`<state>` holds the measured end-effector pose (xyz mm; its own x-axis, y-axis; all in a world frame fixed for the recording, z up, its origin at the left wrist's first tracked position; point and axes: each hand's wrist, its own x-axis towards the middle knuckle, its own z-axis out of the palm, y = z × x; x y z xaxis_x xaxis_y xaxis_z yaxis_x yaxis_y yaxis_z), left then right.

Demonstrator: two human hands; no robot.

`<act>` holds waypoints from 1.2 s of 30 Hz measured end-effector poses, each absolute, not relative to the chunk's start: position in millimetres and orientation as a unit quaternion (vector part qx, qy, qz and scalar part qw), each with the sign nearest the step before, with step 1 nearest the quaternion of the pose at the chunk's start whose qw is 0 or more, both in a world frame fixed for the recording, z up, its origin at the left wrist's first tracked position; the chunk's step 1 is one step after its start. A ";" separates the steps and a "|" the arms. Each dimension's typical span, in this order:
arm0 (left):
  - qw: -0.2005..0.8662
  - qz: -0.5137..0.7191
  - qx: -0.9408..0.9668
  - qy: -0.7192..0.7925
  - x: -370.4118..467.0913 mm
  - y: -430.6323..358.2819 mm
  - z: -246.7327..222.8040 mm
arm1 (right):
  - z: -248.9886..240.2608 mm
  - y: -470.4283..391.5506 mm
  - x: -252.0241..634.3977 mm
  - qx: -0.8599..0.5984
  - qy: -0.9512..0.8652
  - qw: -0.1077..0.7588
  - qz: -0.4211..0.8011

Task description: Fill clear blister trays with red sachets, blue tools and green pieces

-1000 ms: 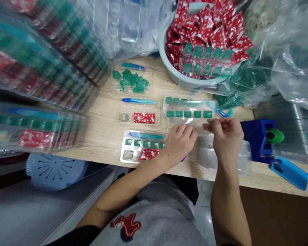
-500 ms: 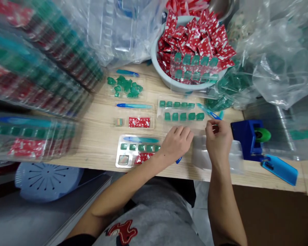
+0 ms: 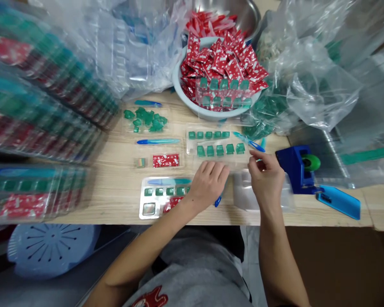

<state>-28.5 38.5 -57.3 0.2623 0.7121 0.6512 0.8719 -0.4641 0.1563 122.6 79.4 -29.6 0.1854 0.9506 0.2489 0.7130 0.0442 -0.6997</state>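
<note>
My left hand [image 3: 209, 183] lies palm down with curled fingers at the right end of a filled clear blister tray [image 3: 144, 202]. That tray holds a blue pen-like piece, green cubes and a red packet, partly behind my hand and forearm. Whatever its fingertips press on is hidden. My right hand [image 3: 267, 175] is closed, thumb and fingertips together, over a stack of clear plastic sheets or trays [image 3: 243, 194]; I cannot make out anything in the pinch. Just beyond both hands lies a clear tray with two rows of green cubes [image 3: 220, 149] and a blue pen-like piece [image 3: 251, 141].
A blue tape dispenser [image 3: 294, 166] stands right, a blue tray-like piece [image 3: 339, 201] beside it. At the back is a bowl [image 3: 179, 85] of red packets [image 3: 224, 59]. Filled packs [image 3: 25, 200] are stacked left. Loose green cubes [image 3: 147, 118] and another open tray [image 3: 165, 160] lie left of centre.
The head view has shifted, so the table things appear further left and mostly a little lower on the left side. Both hands keep nearly the same pose and place.
</note>
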 end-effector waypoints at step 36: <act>-0.255 -0.593 -0.273 -0.713 -177.2 -11.5 -57.6 | -86.2 90.5 -11.3 -0.509 -0.559 0.375 0.537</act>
<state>-177.2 -11.5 -57.6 -0.7210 0.6917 -0.0402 0.0864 0.1473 0.9853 -11.3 90.5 -86.2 -0.2023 0.9710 -0.1275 0.1663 -0.0943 -0.9816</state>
